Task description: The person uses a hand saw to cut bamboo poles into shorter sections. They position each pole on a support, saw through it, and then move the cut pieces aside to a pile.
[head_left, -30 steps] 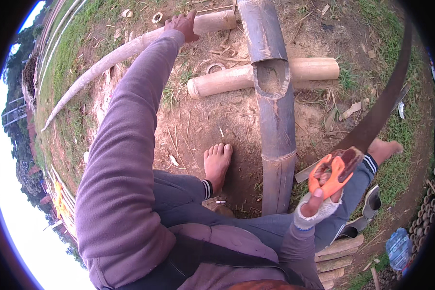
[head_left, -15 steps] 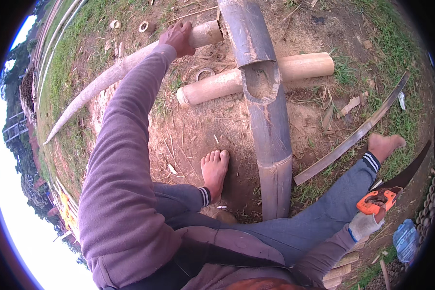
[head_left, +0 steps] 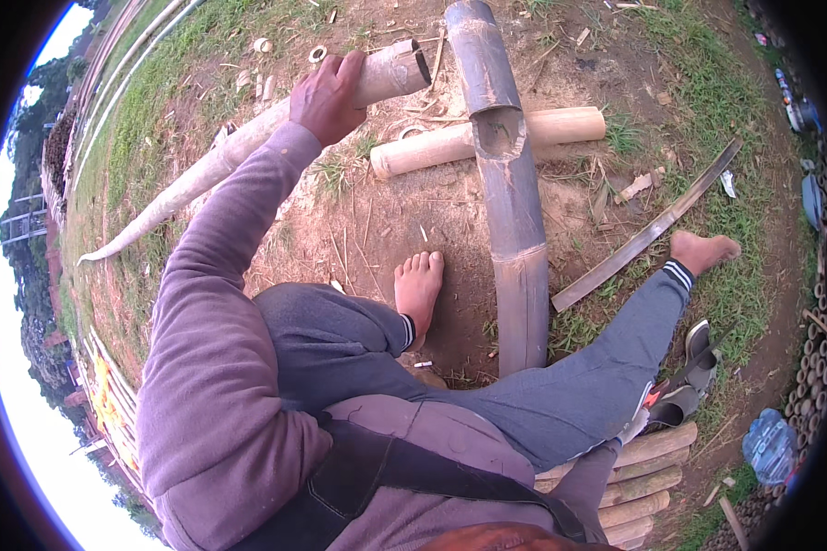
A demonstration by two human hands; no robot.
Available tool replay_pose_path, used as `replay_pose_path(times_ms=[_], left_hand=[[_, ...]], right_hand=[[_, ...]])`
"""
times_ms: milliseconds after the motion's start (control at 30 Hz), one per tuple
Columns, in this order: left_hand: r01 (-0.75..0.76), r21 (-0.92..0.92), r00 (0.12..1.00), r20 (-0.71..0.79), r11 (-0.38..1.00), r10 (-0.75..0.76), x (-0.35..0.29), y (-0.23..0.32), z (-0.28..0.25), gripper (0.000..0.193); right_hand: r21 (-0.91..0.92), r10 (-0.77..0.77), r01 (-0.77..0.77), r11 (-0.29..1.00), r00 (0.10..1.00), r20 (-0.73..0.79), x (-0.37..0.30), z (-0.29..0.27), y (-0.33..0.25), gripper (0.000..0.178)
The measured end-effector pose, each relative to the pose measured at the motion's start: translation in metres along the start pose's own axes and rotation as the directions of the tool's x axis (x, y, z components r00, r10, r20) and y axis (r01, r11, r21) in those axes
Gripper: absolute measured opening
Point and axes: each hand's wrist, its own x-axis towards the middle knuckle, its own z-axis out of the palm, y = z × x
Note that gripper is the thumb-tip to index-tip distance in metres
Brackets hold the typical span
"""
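Note:
My left hand [head_left: 329, 99] is wrapped round a long pale bamboo pole [head_left: 241, 140] close to its cut end, which is raised off the ground. The pole's thin end trails away to the left. My right hand [head_left: 633, 429], in a whitish glove, is mostly hidden behind my right leg. Against it shows the orange handle of a handsaw [head_left: 653, 393], its dark blade pointing up and right. Between my feet lies a thick grey bamboo pole [head_left: 511, 207] with a notch cut in its top. It rests across a shorter pale bamboo piece [head_left: 423, 151].
A split bamboo strip [head_left: 648, 225] lies on the grass at right. Dark shoes [head_left: 675, 406] are near the saw, beside several bamboo lengths [head_left: 648, 468]. A clear blue plastic bottle [head_left: 770, 447] lies at lower right. Sawdust and a bamboo ring [head_left: 318, 53] are on the ground.
My left hand has lifted the pale pole's cut end and drawn it nearer. The handsaw and my right hand have moved inward, partly behind my right leg. The view has shifted slightly.

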Motion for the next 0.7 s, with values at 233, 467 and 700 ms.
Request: replay_pose_path(times_ms=[233,467,700], left_hand=[[0.050,0.073,0.999,-0.011,0.996,-0.049,-0.048,0.024,-0.053,0.077],[-0.041,-0.039,0.989,-0.144,0.998,0.035,-0.138,0.071,-0.076,0.080],[-0.042,-0.293,0.998,0.034,0.955,0.054,-0.181,0.082,-0.085,0.081]], right_hand=[[0.827,0.311,-0.069,0.558,0.941,-0.131,-0.023,-0.173,-0.150,0.047],[0.862,-0.556,0.506,-0.020,0.711,-0.430,-0.086,-0.283,-0.414,0.057],[0.878,-0.649,0.343,-0.334,0.592,-0.478,-0.189,-0.283,-0.597,0.088]])
